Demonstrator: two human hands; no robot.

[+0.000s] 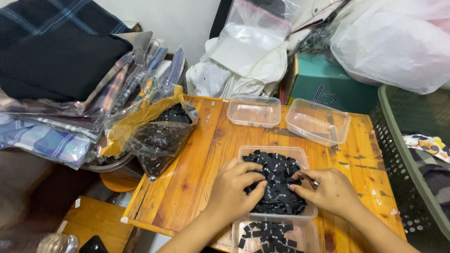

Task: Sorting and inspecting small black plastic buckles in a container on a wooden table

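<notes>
Sorting black fabric labels [276,180] heaped in the clear tub [300,154] on the counter [187,187]: left hand [233,187] rests loosely curled on the pile; right hand [328,189] fingertips pinch one label. Lift singly to avoid dragging neighbours.

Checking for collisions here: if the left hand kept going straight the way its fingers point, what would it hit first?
The left hand points right, across the heap of black fabric labels it rests on. It would likely meet the right hand first, though their relative heights are unclear.
</notes>
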